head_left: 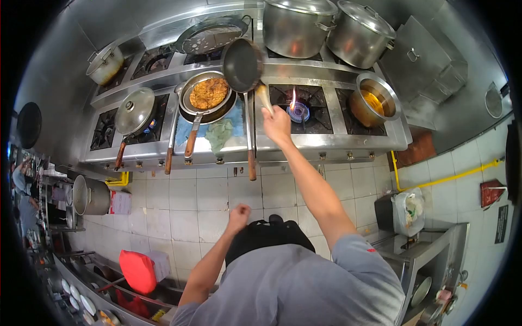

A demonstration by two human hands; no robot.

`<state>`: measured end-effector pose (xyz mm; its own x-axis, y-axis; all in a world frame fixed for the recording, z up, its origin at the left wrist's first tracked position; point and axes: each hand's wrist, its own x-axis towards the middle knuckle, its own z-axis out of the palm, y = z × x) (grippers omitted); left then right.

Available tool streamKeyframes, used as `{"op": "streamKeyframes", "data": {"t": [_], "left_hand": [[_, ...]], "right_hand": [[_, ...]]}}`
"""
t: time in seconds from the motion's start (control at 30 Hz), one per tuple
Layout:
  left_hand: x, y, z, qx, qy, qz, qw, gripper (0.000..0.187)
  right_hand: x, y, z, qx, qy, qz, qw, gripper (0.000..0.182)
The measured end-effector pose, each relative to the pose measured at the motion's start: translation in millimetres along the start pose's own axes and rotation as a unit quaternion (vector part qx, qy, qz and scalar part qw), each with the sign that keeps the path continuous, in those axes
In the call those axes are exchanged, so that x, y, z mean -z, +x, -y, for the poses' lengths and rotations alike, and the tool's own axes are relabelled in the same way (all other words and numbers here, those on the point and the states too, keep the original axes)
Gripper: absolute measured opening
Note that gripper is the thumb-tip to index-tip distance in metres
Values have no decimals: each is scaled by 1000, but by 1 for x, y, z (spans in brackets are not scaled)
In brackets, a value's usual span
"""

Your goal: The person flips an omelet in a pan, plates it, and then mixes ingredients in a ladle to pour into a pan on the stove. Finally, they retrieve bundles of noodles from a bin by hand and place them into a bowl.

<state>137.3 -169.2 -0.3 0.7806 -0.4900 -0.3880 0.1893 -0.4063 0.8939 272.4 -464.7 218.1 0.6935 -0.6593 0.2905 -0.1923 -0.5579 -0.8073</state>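
My right hand (278, 126) is closed round the pale handle of a black frying pan (240, 62), which is tilted above the stove left of a lit burner (298, 112). My left hand (238, 215) is held low in front of my body with its fingers curled in, and nothing shows in it. Left of the raised pan, a long-handled metal pan (192, 111) carries a browned, orange-yellow piece of food (209, 93). It sits over a dark pan on a blue cloth (235, 117), with a green cloth (219, 133) alongside.
A lidded pan (135, 111) stands on a lit burner at left. An open pot (374, 101) with orange liquid is at right. Two large lidded pots (299, 30) (361, 33) stand behind. A long wooden-ended handle (252, 163) juts past the stove's front edge.
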Motion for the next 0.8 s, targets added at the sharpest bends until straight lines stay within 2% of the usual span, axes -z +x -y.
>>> {"op": "streamKeyframes", "data": {"t": [0.03, 0.1, 0.17, 0.2, 0.27, 0.37, 0.47, 0.53, 0.6, 0.67, 0.8], "left_hand": [[-20, -6, 1, -37, 102, 27, 994, 18], [-53, -17, -13, -10, 110, 44, 993, 22], [-75, -17, -9, 19, 108, 41, 993, 23], [-88, -9, 3, 32, 101, 27, 994, 23], [-104, 5, 7, 51, 96, -13, 994, 22], [-124, 47, 17, 23, 110, -67, 991, 23], [-149, 126, 23, 34, 101, -51, 993, 28], [-164, 175, -1, 29, 158, -46, 986, 42], [-181, 210, -18, -7, 91, -58, 994, 60], [-202, 246, -18, -11, 80, -51, 995, 73], [-228, 252, -50, 42, 99, -8, 994, 84]], "right_hand": [[14, -5, -18, -29, 42, 8, 999, 31], [38, -20, -81, -88, 172, 28, 981, 36], [89, -52, -103, -223, 341, 42, 912, 29], [112, -69, -123, -254, 366, 22, 895, 26], [156, -110, -159, -302, 347, -2, 888, 25], [216, -181, -197, -344, 310, -44, 885, 27], [254, -261, -252, -394, 260, -105, 875, 30], [275, -309, -270, -444, 230, -134, 855, 31], [290, -352, -281, -489, 193, -158, 836, 33], [299, -391, -296, -525, 175, -182, 813, 34], [308, -454, -318, -586, 167, -217, 763, 32]]}}
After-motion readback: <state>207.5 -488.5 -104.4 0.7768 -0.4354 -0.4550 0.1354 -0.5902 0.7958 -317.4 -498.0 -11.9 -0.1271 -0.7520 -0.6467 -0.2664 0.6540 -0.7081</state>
